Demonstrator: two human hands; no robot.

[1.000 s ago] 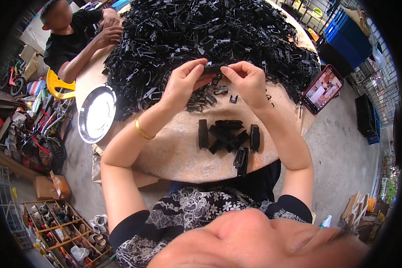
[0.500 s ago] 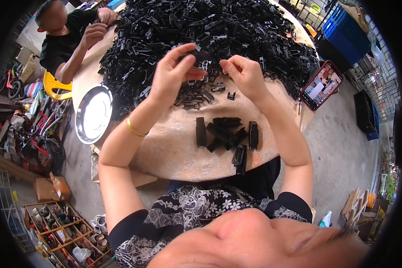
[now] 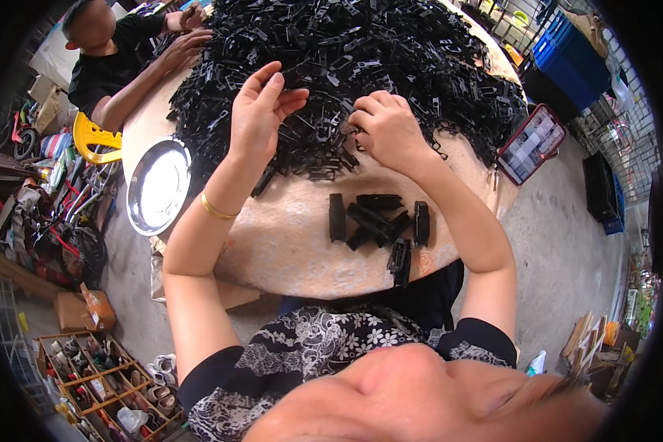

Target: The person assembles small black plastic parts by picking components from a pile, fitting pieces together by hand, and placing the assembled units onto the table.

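Note:
A large heap of small black plastic parts (image 3: 331, 44) covers the far part of the round table. Over its near left side hovers my left hand (image 3: 261, 114), fingers spread, with nothing visible in it. My right hand (image 3: 390, 129) reaches down at the heap's near edge, its bent fingers apart and close to loose parts. Whether the fingertips touch one cannot be made out. Nearer to me, several larger black blocks (image 3: 376, 219) lie grouped on the tabletop (image 3: 295, 250), some crossing over each other.
A shiny round metal tray (image 3: 158, 188) sits at the table's left edge. Across to the left, another person (image 3: 99, 66) has both hands by the heap. A phone (image 3: 532, 144) stands at the right edge. Blue crates (image 3: 571, 59) and a shoe rack (image 3: 110, 379) stand around the table.
My left hand has moved left, away from my right. My right hand has shifted slightly left and down, its pinched fingers now apart. The other person's hands have come forward to the heap.

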